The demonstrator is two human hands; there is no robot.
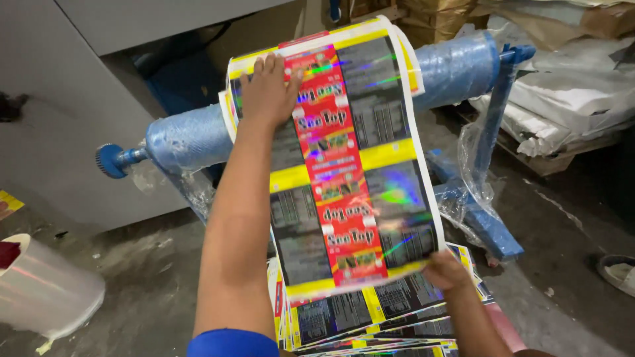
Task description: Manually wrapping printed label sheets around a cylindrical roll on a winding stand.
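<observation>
We see a grey machine wall (59,119) behind the far grip, and a blue plastic-wrapped roller (192,139) passing under it on a blue stand (489,225). A glossy printed film sheet (350,172), red, yellow and black, runs from the far grip over the roller to the near grip. Our left hand (268,89) lies flat and unclenched on its top. Our right hand (444,271) pinches its lower corner, just above a stack of similar sheets (370,317).
</observation>
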